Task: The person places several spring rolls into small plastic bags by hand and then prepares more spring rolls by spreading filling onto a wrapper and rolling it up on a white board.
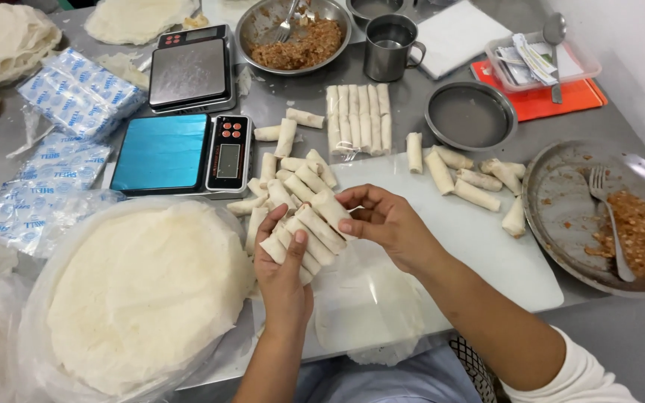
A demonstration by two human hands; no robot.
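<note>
My left hand (284, 277) cradles a bundle of several pale uncooked spring rolls (309, 233) from below, thumb pressed on top. My right hand (386, 224) grips the same bundle from the right, fingers curled over its upper end. More loose rolls (287, 175) lie piled on the steel table just beyond the bundle. A neat row of rolls (358, 118) sits further back. Another scatter of rolls (472, 179) lies to the right on a white cutting board (487, 246).
A stack of round wrappers (139, 298) in plastic lies at the left. Two digital scales (181, 153) stand behind it, beside blue-and-white packets (76, 93). A metal tray with mince filling and a fork (621, 224) sits at right; a filling bowl (296, 33), cup (390, 46) and small dish (470, 116) are behind.
</note>
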